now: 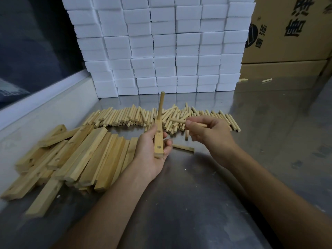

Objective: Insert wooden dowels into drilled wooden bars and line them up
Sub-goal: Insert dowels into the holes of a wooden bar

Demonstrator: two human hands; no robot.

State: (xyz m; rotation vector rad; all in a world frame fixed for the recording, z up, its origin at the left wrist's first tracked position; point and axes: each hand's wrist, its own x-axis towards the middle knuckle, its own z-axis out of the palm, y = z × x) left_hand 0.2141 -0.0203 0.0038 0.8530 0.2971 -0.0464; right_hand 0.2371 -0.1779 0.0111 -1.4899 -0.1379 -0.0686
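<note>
Wooden drilled bar (158,141) is gripped in the left hand (150,155), one dowel (160,105) standing upright in its far hole. A second dowel (177,120) is pinched by the right hand (206,133) just right of the bar. Loose dowels (125,116) are heaped behind the bar, spare bars (75,155) piled to its left.

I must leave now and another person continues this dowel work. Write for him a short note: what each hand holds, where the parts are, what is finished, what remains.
Left hand: grips one drilled bar, with one dowel standing upright in its far hole; two nearer holes are empty.
Right hand: pinches a loose dowel, held sideways near the bar, not yet inserted.
Dowel supply: a row across the steel table beyond the hands.
Bar pile: left of the hands; the holes that show are empty.
Done: one dowel in this bar. No finished bars lined up in view.
Left: fill the empty holes, then the pile, then line up.
</note>
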